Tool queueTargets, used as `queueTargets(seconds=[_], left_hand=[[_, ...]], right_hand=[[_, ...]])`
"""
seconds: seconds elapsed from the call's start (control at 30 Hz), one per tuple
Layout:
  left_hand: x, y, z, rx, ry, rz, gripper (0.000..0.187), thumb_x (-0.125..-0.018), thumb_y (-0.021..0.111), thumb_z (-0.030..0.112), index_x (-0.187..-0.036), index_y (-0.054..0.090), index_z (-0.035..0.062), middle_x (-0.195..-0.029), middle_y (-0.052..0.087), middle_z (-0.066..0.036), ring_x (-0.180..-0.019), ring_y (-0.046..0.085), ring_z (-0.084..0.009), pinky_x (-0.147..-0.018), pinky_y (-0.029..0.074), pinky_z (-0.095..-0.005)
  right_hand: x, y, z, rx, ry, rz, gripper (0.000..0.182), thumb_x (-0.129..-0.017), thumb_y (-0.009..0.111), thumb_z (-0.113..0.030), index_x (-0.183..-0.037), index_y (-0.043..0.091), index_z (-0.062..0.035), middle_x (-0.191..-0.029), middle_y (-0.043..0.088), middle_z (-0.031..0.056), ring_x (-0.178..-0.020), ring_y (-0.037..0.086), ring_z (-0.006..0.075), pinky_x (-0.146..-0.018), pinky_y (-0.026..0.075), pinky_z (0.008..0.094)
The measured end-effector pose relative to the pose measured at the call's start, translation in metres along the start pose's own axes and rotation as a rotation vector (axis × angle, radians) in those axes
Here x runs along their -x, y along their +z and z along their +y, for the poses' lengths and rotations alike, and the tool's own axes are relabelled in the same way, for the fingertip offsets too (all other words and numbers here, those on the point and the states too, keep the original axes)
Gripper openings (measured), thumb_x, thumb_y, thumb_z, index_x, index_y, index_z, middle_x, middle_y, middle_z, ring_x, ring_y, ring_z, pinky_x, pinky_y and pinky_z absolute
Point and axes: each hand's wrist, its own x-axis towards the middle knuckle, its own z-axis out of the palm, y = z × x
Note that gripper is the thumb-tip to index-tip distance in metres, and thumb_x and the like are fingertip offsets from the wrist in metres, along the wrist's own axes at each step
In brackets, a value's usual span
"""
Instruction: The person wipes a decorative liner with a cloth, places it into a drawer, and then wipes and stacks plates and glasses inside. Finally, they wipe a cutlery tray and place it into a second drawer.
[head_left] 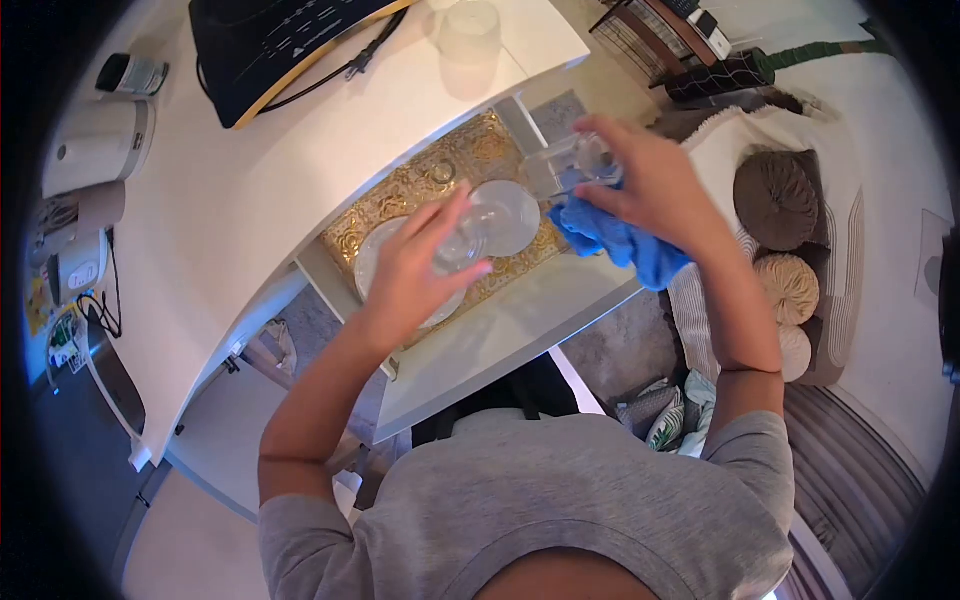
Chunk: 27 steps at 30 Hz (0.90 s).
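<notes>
My right hand (650, 180) grips a clear glass (555, 170), tilted on its side over the drawer's right end. Under that hand hangs a crumpled blue cloth (625, 240). My left hand (410, 265) is over the open drawer (470, 365), its thumb and fingers spread apart. Between them shows a clear round glass piece (462, 243), its lower side partly hidden by the hand. A translucent round bowl (505, 218) rests on the gold-patterned liner (450, 160). Partly behind my left hand lies a white round plate (370, 262).
The white countertop (260, 190) curves above the drawer. On it are a black cooktop (290, 50) with a cord (365, 60), a frosted container (470, 35) and a dark-lidded jar (130, 75). A seat with round cushions (778, 200) stands at right.
</notes>
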Motion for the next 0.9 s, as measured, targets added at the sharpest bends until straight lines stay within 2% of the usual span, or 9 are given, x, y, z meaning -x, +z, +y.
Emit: queueTargets(seconds=[0.13, 0.2, 0.33, 0.4, 0.63, 0.8, 0.87, 0.9], left_hand=[[-0.032, 0.079, -0.084, -0.047, -0.009, -0.028, 0.08, -0.064, 0.077, 0.013, -0.133, 0.038, 0.0066, -0.115, 0.054, -0.014, -0.099, 0.057, -0.0292, -0.085, 0.048, -0.0335], [-0.051, 0.106, -0.114, -0.105, -0.067, 0.041, 0.081, -0.065, 0.075, 0.015, -0.135, 0.034, 0.0079, -0.115, 0.054, -0.014, -0.099, 0.056, -0.0316, -0.084, 0.048, -0.0351], [-0.081, 0.13, -0.159, -0.3, -0.13, -0.022, 0.084, -0.064, 0.077, 0.013, -0.136, 0.032, 0.0072, -0.114, 0.055, -0.016, -0.103, 0.055, -0.0312, -0.086, 0.047, -0.0362], [-0.092, 0.133, -0.171, -0.32, -0.223, -0.062, 0.085, -0.065, 0.076, 0.014, -0.136, 0.031, 0.0074, -0.115, 0.052, -0.016, -0.103, 0.054, -0.0323, -0.085, 0.047, -0.0386], [-0.103, 0.153, -0.192, -0.476, -0.188, -0.088, 0.079, -0.066, 0.075, 0.014, -0.134, 0.034, 0.0059, -0.117, 0.048, -0.015, -0.103, 0.054, -0.0333, -0.084, 0.048, -0.039], [-0.1, 0.158, -0.193, -0.586, -0.343, -0.15, 0.074, -0.067, 0.074, 0.019, -0.131, 0.036, 0.0126, -0.112, 0.047, -0.012, -0.098, 0.056, -0.0295, -0.083, 0.049, -0.0381], [-0.096, 0.156, -0.195, -0.659, -0.314, -0.141, 0.074, -0.067, 0.074, 0.022, -0.13, 0.036, 0.0146, -0.112, 0.047, -0.011, -0.096, 0.056, -0.0286, -0.082, 0.049, -0.0382], [-0.093, 0.156, -0.197, -0.73, -0.282, -0.136, 0.073, -0.067, 0.075, 0.026, -0.13, 0.037, 0.0166, -0.111, 0.047, -0.011, -0.094, 0.057, -0.0277, -0.081, 0.049, -0.0383]], right_hand=[[-0.011, 0.094, 0.048, 0.072, 0.153, -0.09, 0.056, -0.07, 0.07, -0.028, -0.118, 0.045, -0.0129, -0.102, 0.059, 0.0155, -0.088, 0.059, 0.0347, -0.073, 0.048, 0.0435], [-0.02, 0.125, 0.06, 0.057, 0.15, -0.048, 0.055, -0.07, 0.068, -0.028, -0.117, 0.045, -0.012, -0.1, 0.059, 0.015, -0.085, 0.06, 0.0336, -0.071, 0.049, 0.044], [-0.048, 0.173, 0.075, 0.016, 0.122, 0.014, 0.053, -0.07, 0.067, -0.026, -0.117, 0.046, -0.012, -0.1, 0.057, 0.0151, -0.084, 0.061, 0.0315, -0.07, 0.05, 0.044], [-0.062, 0.187, 0.078, -0.011, 0.129, -0.003, 0.053, -0.07, 0.067, -0.025, -0.117, 0.046, -0.0124, -0.1, 0.057, 0.0152, -0.085, 0.062, 0.0312, -0.07, 0.05, 0.0434], [-0.103, 0.242, 0.092, 0.042, 0.114, -0.047, 0.05, -0.07, 0.066, -0.021, -0.116, 0.048, -0.013, -0.099, 0.058, 0.0151, -0.082, 0.063, 0.0306, -0.066, 0.051, 0.0418], [-0.114, 0.262, 0.094, 0.073, 0.085, -0.031, 0.053, -0.068, 0.066, -0.021, -0.117, 0.048, -0.0152, -0.098, 0.058, 0.0147, -0.082, 0.063, 0.0317, -0.066, 0.051, 0.0436], [-0.117, 0.265, 0.094, 0.077, 0.062, -0.029, 0.053, -0.067, 0.066, -0.02, -0.117, 0.048, -0.0154, -0.098, 0.058, 0.0149, -0.082, 0.063, 0.0317, -0.065, 0.051, 0.0432], [-0.117, 0.264, 0.094, 0.077, 0.046, -0.023, 0.045, -0.071, 0.061, -0.018, -0.114, 0.049, -0.0145, -0.096, 0.058, 0.0167, -0.08, 0.064, 0.0313, -0.064, 0.051, 0.0423]])
